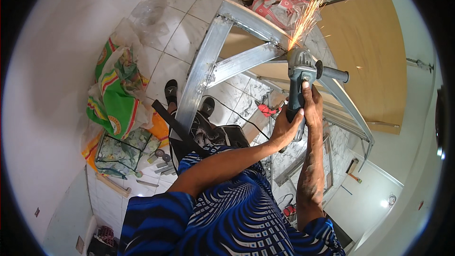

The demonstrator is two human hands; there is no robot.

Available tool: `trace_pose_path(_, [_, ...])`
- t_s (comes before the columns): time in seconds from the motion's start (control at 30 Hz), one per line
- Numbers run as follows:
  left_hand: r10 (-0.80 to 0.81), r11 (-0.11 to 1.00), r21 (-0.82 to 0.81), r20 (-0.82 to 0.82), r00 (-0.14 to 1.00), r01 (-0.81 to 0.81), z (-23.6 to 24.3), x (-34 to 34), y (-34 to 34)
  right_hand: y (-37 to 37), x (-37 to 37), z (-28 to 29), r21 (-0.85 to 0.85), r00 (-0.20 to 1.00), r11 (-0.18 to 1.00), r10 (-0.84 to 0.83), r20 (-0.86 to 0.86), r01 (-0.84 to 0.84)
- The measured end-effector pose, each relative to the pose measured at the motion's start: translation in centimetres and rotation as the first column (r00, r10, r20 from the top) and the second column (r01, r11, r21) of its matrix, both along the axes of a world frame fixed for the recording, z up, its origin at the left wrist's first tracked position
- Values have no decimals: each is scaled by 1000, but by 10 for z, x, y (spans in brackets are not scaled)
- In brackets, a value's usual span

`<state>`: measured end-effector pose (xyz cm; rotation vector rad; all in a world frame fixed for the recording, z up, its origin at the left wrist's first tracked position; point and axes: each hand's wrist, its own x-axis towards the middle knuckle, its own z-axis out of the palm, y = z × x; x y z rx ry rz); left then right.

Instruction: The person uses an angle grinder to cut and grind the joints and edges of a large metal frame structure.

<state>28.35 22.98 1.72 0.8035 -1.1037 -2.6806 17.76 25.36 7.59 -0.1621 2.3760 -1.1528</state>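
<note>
From here I'm seeing the left hand (287, 128) and right hand (313, 106) curling fingers around the spark-throwing angle grinder (295, 87); red-and-white printed sacks (269, 13) are lying beyond it.

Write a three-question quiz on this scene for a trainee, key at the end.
1. How many hands hold the angle grinder?
2. Which way do the sparks fly in the picture? a) toward the top b) toward the bottom c) toward the left edge
3. True or false: the right hand is nearer the grinder's head than the left hand.

Key: 1. two; 2. a; 3. true
</note>
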Motion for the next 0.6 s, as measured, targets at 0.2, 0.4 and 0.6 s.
trace_pose_path(0.2, [-7,1000,24,13,1000,6,8,-2,-6,-4,1,5,-18,998,998,-58,13,59])
trace_pose_path(0.4, [-32,999,22,17,999,32,10,0,-11,-3,-1,1,54,999,998,-19,-45,22])
trace_pose_path(0.6, [-20,1000,20,6,1000,20,9,1,-9,7,-4,-5,60,998,998,-29,-63,33])
